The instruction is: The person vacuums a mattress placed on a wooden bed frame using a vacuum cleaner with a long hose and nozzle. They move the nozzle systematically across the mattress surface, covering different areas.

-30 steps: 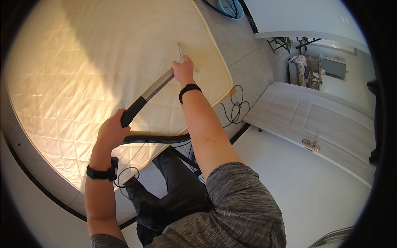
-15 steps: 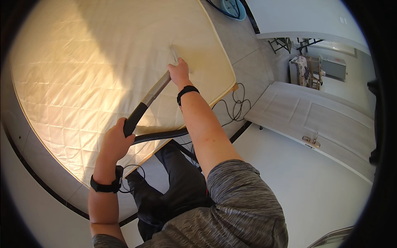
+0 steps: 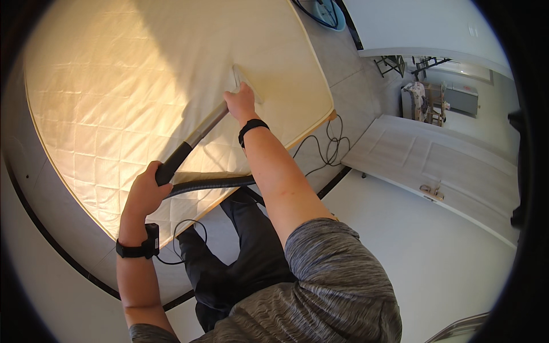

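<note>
A vacuum cleaner wand (image 3: 207, 125) slants over a cream quilted mattress (image 3: 103, 114). My left hand (image 3: 145, 191) wraps round its black handle (image 3: 175, 161) at the lower end, where a ribbed black hose (image 3: 214, 183) leads off to the right. Farther up, my right hand (image 3: 241, 102) is closed round the metal tube close to the floor head. The pale head (image 3: 237, 76) rests on the mattress, partly hidden behind my right hand. Both wrists wear black bands.
Loops of dark cable (image 3: 330, 143) lie on the grey tiled floor off the mattress's right corner. An open white door (image 3: 429, 160) stands to the right. A blue basin (image 3: 330, 16) holding dark hose sits at the top. Beyond the doorway are folding stands and a cloth-draped piece of furniture.
Both hands have shifted slightly left in the picture along with the wand, and the left hand sits a little lower. The view has turned slightly. Both grips stay as they were.
</note>
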`<control>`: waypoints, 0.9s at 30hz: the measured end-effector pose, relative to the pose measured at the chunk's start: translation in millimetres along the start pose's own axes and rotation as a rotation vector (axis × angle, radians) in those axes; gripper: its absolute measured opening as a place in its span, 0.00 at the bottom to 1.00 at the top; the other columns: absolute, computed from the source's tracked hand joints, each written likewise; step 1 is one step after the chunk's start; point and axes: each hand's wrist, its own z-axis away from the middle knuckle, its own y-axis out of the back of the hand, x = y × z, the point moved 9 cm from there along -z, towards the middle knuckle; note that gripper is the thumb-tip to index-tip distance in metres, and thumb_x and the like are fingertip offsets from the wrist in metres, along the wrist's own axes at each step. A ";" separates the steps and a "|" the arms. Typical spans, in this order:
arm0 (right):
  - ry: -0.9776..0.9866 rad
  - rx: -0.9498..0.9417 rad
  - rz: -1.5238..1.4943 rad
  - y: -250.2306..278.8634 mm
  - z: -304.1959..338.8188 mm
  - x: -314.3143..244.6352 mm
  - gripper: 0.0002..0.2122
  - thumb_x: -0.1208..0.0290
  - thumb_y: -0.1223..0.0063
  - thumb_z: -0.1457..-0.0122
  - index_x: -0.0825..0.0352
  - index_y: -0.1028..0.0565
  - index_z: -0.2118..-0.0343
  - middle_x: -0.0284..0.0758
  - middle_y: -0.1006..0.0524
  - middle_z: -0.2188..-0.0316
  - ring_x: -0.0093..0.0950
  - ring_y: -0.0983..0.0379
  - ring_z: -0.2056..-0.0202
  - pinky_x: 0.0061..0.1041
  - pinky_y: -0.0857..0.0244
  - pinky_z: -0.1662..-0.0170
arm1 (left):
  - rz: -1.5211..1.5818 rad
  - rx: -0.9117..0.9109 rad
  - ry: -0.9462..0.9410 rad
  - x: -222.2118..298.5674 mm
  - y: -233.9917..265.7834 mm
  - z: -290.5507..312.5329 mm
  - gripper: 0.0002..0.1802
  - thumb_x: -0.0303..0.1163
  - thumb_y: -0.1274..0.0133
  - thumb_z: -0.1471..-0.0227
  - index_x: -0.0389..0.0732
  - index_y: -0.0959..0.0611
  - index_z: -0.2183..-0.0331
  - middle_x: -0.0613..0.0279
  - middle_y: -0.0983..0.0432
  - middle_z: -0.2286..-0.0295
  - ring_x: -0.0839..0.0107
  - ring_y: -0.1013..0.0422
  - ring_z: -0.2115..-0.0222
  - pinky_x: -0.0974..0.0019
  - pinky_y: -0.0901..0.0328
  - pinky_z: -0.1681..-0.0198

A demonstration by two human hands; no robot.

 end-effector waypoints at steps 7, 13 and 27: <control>0.023 -0.055 -0.004 -52.2 52.1 -30.6 0.42 0.56 0.43 0.52 0.71 0.45 0.36 0.50 0.46 0.34 0.43 0.56 0.32 0.42 0.47 0.35 | 0.002 0.035 0.033 -57.1 27.8 44.0 0.29 0.32 0.40 0.58 0.36 0.26 0.52 0.43 0.22 0.66 0.49 0.24 0.64 0.58 0.31 0.59; -0.019 -0.118 -0.039 -117.0 111.8 -69.9 0.43 0.55 0.42 0.52 0.70 0.47 0.35 0.49 0.49 0.33 0.41 0.59 0.31 0.44 0.47 0.35 | -0.011 0.074 0.079 -118.9 72.1 89.4 0.30 0.31 0.40 0.58 0.34 0.25 0.50 0.44 0.21 0.65 0.54 0.24 0.63 0.60 0.31 0.57; -0.064 -0.177 -0.048 -96.6 127.7 -81.6 0.40 0.55 0.44 0.51 0.66 0.45 0.35 0.46 0.49 0.33 0.41 0.58 0.31 0.48 0.44 0.39 | -0.236 0.030 0.168 -90.4 68.6 92.7 0.29 0.40 0.37 0.57 0.37 0.24 0.53 0.46 0.21 0.67 0.50 0.24 0.66 0.56 0.30 0.61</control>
